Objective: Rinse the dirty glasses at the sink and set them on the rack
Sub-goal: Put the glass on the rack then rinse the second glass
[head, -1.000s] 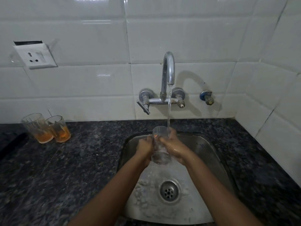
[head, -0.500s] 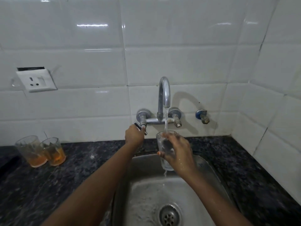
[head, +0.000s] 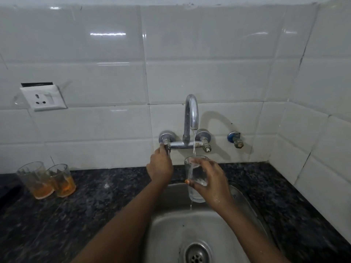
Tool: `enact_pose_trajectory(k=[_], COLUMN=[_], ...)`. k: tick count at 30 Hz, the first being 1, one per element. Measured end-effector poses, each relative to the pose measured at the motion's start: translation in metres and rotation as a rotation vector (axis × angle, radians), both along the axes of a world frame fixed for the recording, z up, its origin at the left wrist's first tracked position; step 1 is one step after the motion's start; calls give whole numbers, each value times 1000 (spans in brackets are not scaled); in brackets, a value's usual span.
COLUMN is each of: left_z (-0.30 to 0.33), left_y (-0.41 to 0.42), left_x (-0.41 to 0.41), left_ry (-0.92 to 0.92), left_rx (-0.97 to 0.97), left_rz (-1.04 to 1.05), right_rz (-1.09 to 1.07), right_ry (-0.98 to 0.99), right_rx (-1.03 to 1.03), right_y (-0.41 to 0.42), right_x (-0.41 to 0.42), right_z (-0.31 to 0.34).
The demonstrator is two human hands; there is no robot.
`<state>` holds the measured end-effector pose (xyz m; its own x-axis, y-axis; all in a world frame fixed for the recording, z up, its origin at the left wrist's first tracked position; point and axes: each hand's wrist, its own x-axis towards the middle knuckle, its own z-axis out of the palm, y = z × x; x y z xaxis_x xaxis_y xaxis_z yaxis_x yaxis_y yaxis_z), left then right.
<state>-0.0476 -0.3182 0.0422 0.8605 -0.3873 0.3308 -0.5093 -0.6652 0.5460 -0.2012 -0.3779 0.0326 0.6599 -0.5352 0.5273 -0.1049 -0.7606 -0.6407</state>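
Note:
My right hand point(head: 209, 184) grips a clear glass point(head: 195, 174) upright under the chrome tap point(head: 190, 118), above the steel sink point(head: 167, 234). A thin stream of water runs from the spout into the glass, and water drips from its base. My left hand point(head: 159, 167) holds the tap's left lever handle point(head: 167, 149). Two dirty glasses with orange liquid in the bottom, one larger point(head: 35, 180) and one smaller point(head: 61, 180), stand side by side on the dark granite counter point(head: 95, 205) at the left. No rack is in view.
White tiled walls close in the back and the right side. A wall socket point(head: 43, 98) hangs at the left above the counter. A second small blue-capped valve point(head: 235, 139) sticks out right of the tap. The sink drain point(head: 196, 254) lies low in the basin.
My left hand left the glass and went up to the tap's left lever, which has turned downward. My right hand alone now holds the glass, raised under the spout. The stream looks thinner.

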Motion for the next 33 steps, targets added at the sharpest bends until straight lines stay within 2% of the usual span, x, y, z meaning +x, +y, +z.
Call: enact_pose_trajectory(k=[2,4,5,6,7,9,11,12,15,17,21,23,25,26,28,29,31,33], left_z=[-20,-37,-42,-49,-56,-75,-90,-97,-104,-92,-76,-75,-79,-78,-85,-85,-85,-85], left_y=[18,50,65,76,83,86,91,96,117,125,131,138,143,145,149,150,149,144], left_x=[-21,-46,-59,-69,-79,-94,-108,-111,-105,-106,-107,-109,-113,-116,-117,-119,-122,-123], left_ry=[142,451,587,653,633,436,278,207,-67,-294,-712,-822,-825,-733,-325,-22,574,1047], left_rx=[-163,-354,-351,-323,-322,-382,-357,-317,-115,73,210,256,305,321,277,187,-149,-406], left_rz=[-237,-642,-787,-840,-808,-652,-549,-520,-463,-426,-384,-389,-369,-347,-276,-249,-163,-30], right_rz=[28,31,50,95,155,268,340,356,285,197,121,95,77,90,131,164,226,253], right_ry=[-77,-142,-160,-173,-182,-147,-95,-125,-483,-531,-473,-427,-275,-190,-87,-99,-198,-216], right_rx=[69,153,217,289,366,508,654,817,1592,1866,2023,2115,2131,2112,2060,2079,2144,2117], right_y=[4,8,11,15,20,34,46,49,41,42,57,54,52,51,50,48,42,34], right_x=[-5,-11,-13,-16,-19,-29,-39,-43,-44,-38,-27,-23,-18,-17,-19,-22,-26,-29], right_z=[-3,-7,-9,-11,-14,-21,-31,-35,-61,-77,-98,-108,-118,-122,-121,-118,-107,-89])
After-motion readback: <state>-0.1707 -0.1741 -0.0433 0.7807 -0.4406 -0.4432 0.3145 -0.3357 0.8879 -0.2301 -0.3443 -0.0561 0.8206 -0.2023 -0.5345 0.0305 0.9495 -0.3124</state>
